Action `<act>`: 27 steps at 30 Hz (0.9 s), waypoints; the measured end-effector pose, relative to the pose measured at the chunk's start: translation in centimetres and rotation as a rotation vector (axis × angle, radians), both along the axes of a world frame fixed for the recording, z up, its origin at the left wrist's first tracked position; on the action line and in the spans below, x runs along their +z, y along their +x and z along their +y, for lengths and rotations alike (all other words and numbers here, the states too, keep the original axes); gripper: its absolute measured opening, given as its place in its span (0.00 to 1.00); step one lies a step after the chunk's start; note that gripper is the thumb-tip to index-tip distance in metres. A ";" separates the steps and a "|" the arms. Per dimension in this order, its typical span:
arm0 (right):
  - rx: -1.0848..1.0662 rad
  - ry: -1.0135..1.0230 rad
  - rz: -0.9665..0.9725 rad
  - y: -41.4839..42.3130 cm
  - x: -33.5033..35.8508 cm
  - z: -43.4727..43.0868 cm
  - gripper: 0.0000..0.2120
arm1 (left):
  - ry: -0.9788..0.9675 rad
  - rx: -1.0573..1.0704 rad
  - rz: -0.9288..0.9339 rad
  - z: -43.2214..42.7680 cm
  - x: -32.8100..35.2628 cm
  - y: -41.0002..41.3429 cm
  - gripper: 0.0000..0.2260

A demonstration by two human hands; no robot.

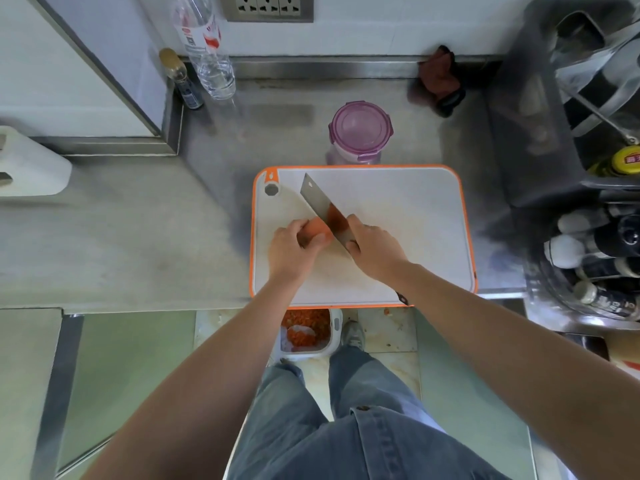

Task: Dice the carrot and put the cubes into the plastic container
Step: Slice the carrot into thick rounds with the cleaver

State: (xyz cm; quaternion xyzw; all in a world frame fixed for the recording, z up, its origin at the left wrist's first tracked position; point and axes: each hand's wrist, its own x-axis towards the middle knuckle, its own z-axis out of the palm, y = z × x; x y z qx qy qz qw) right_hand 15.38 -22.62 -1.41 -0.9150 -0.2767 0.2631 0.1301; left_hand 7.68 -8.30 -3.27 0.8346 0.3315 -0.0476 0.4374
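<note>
I read this as the cutting step, and early in it. The carrot point(313, 230) lies near the left edge of the cutting board point(398, 202), in one thick piece as far as I can see, and I see no cubes on the board. The left hand point(289, 252) curls round the carrot's near end and pins it down. The right hand point(375, 251) is wrapped round the handle of the knife point(322, 206), whose broad blade stands against the carrot's right side, tip toward the board's far left corner. The plastic container point(360, 131) stands on the tabletop point(138, 237) just past the board's far edge, purple lid on. Next, I judge, the blade must come straight down with the left fingertips tucked clear — and the lid has to come off before any cubes go in.
</note>
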 end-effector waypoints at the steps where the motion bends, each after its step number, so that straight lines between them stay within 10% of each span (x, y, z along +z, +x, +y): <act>1: -0.008 -0.001 0.025 0.2 0.3 0.2 0.11 | -0.022 0.030 -0.010 -0.1 0.0 0.0 0.22; 27: 0.176 -0.143 -0.037 -0.7 8.4 -0.2 0.16 | -0.082 0.161 -0.045 0.0 0.9 0.0 0.16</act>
